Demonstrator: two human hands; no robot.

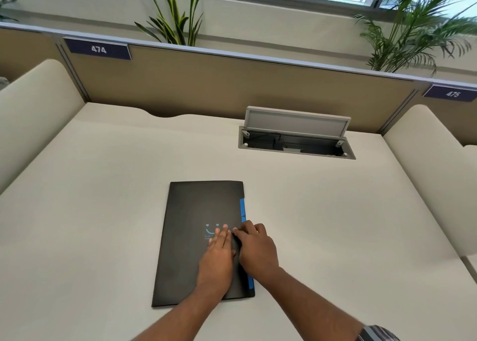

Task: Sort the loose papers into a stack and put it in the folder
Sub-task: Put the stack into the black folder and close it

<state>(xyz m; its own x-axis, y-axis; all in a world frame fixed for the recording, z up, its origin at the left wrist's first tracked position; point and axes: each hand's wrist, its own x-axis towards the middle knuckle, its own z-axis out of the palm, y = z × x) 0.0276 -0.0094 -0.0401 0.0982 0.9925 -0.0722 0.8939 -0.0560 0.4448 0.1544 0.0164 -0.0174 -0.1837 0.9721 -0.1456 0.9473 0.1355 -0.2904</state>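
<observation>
Watch point(378, 333) on right wrist, at bottom edge. Both forearms reaching forward onto folder point(196, 211). Left hand point(218, 256) flat on cover, fingers straight and together, pressing down near blue smile logo point(210, 230). Right hand point(256, 247) just beside it, touching it, fingers bent, tips on cover near right edge; grip on edge or mere press: cannot tell. Folder black, closed, lying flat on cream bench point(103, 198), long side running away from viewer. Blue strip point(242, 207) showing along right edge. Papers not visible; whether inside, cannot tell. Farther back, right of centre: cable box point(296, 142) sunk in bench, grey lid propped up. Beyond, tan partition point(206, 82) with number plates 474 point(98, 49) and 475 point(452, 93). Plants point(178, 18) and window behind partition.
</observation>
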